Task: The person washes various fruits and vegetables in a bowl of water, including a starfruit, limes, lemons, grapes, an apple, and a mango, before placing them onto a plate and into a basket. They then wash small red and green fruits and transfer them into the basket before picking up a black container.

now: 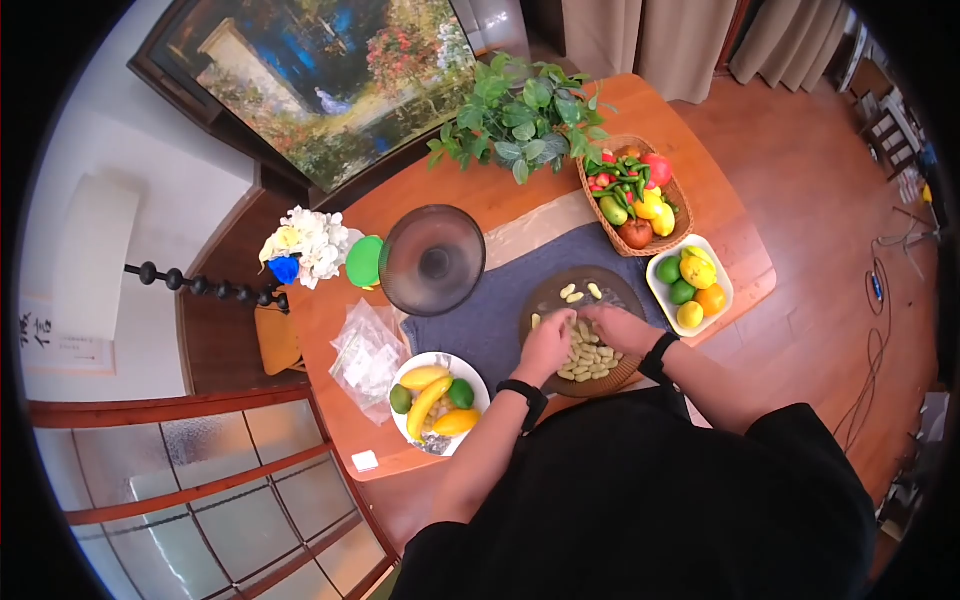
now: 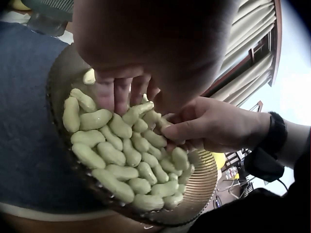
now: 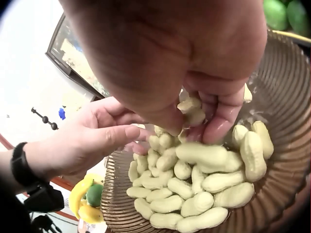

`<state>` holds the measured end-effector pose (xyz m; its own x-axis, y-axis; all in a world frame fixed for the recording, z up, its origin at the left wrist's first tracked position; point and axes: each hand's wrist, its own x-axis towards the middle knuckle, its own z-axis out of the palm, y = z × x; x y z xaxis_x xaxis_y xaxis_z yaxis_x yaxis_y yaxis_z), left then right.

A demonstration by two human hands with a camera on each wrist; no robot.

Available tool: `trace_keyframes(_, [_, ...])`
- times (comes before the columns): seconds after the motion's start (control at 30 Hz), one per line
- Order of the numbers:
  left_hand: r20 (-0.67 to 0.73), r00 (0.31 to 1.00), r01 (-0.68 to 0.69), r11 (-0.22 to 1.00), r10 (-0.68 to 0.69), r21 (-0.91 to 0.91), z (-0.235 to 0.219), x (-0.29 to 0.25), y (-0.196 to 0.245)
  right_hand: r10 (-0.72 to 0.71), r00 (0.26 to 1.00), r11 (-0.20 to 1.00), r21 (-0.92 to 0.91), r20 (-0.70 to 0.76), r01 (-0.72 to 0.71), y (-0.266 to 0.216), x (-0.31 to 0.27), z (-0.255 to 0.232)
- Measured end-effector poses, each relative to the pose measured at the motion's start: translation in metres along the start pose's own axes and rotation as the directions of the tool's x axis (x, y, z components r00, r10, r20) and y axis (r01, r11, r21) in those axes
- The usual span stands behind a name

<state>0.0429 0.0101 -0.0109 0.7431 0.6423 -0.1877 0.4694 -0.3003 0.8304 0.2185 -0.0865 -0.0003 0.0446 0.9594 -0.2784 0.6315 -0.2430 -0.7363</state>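
A ribbed brown glass bowl (image 1: 622, 294) holds a heap of pale unshelled peanuts (image 1: 590, 362), with a few lying apart on its far side. Both hands work over this heap. My right hand (image 1: 617, 330) pinches a peanut (image 3: 192, 112) between thumb and fingers, just above the pile. Close beside it, my left hand (image 1: 547, 345) reaches in with its fingers fairly straight, as the right wrist view shows. Its fingertips (image 2: 108, 94) come down at the far edge of the heap in the left wrist view.
Left of the blue cloth runner (image 1: 470, 325) are a white plate (image 1: 485, 385) of fruit, a plastic bag (image 1: 368, 355) and another brown glass dish (image 1: 433, 235). To the right stand a fruit tray (image 1: 722, 312) and a wicker basket (image 1: 590, 215). A leafy plant (image 1: 530, 110) stands behind.
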Motion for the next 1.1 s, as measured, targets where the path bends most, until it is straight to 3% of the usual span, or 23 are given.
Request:
trace_keyframes(0.03, [-0.083, 0.995, -0.050, 0.998, 0.053, 0.046, -0.005, 0.005, -0.001, -0.045, 0.994, 0.999, -0.033, -0.100, 0.042, -0.001, 0.002, -0.003])
trace_keyframes(0.07, [-0.082, 0.995, -0.049, 0.998, 0.052, 0.045, -0.010, 0.010, -0.001, -0.043, 0.994, 0.999, -0.032, -0.099, 0.040, -0.001, 0.006, -0.007])
trace_keyframes(0.13, [-0.154, 0.958, -0.200, 0.949, 0.241, 0.243, -0.017, 0.019, -0.005, -0.317, 0.940, 0.915, -0.302, -0.125, 0.268, 0.001, 0.016, -0.016])
trace_keyframes(0.27, [-0.069, 0.953, -0.242, 0.881, 0.294, 0.406, -0.012, 0.021, -0.012, -0.362, 0.914, 0.864, -0.434, -0.182, 0.256, 0.012, 0.034, -0.013])
trace_keyframes(0.3, [-0.066, 0.952, -0.248, 0.879, 0.300, 0.407, -0.007, 0.020, -0.016, -0.293, 0.948, 0.894, -0.388, -0.125, 0.225, 0.015, 0.035, -0.013])
trace_keyframes(0.33, [-0.032, 0.973, -0.201, 0.911, 0.228, 0.360, 0.000, 0.019, -0.021, -0.291, 0.948, 0.894, -0.389, -0.131, 0.221, 0.018, 0.035, -0.011])
trace_keyframes(0.4, [0.010, 0.987, -0.157, 0.935, 0.163, 0.317, 0.010, 0.020, -0.031, -0.015, 0.997, 0.971, -0.237, 0.077, 0.033, 0.024, 0.034, -0.001])
trace_keyframes(0.47, [0.148, 0.988, 0.018, 0.992, -0.036, 0.124, 0.019, 0.018, -0.039, -0.019, 0.996, 0.973, -0.229, 0.087, 0.038, 0.039, 0.028, 0.016])
trace_keyframes(0.57, [0.186, 0.980, 0.049, 0.992, -0.071, 0.119, 0.029, 0.008, -0.050, 0.181, 0.969, 0.976, -0.151, 0.166, -0.157, 0.031, 0.007, 0.027])
trace_keyframes(0.73, [0.235, 0.956, 0.150, 0.982, -0.174, 0.117, 0.035, -0.005, -0.037, 0.209, 0.969, 0.977, 0.000, 0.129, -0.211, 0.052, 0.003, 0.061])
trace_keyframes(0.77, [0.238, 0.956, 0.147, 0.982, -0.172, 0.119, 0.035, -0.005, -0.031, 0.227, 0.967, 0.962, 0.130, 0.118, -0.242, 0.052, 0.003, 0.064])
trace_keyframes(0.8, [0.242, 0.939, 0.251, 0.968, -0.244, 0.002, 0.037, -0.004, -0.030, 0.246, 0.963, 0.929, 0.258, 0.109, -0.266, 0.053, 0.004, 0.067])
trace_keyframes(0.83, [0.256, 0.914, 0.351, 0.930, -0.314, -0.113, 0.039, -0.003, -0.026, 0.250, 0.963, 0.927, 0.260, 0.105, -0.269, 0.053, 0.007, 0.070])
trace_keyframes(0.9, [0.205, 0.932, 0.338, 0.921, -0.299, -0.192, 0.053, 0.004, -0.054, 0.293, 0.954, 0.792, 0.541, 0.069, -0.283, 0.053, 0.013, 0.077])
trace_keyframes(0.97, [0.089, 0.959, 0.285, 0.920, -0.271, -0.269, 0.059, 0.009, -0.060, 0.282, 0.959, 0.838, 0.483, 0.016, -0.254, 0.044, 0.016, 0.071])
trace_keyframes(1.0, [0.097, 0.959, 0.283, 0.921, -0.267, -0.269, 0.053, 0.010, -0.050, 0.260, 0.965, 0.880, 0.419, -0.031, -0.224, 0.039, 0.017, 0.066])
trace_keyframes(1.03, [0.070, 0.943, 0.330, 0.881, -0.326, -0.340, 0.047, 0.010, -0.038, 0.249, 0.966, 0.922, 0.323, -0.068, -0.215, 0.030, 0.014, 0.058])
trace_keyframes(1.1, [-0.001, 0.923, 0.355, 0.852, -0.385, -0.384, 0.040, 0.015, -0.031, 0.217, 0.972, 0.925, 0.337, -0.089, -0.175, 0.011, 0.010, 0.045])
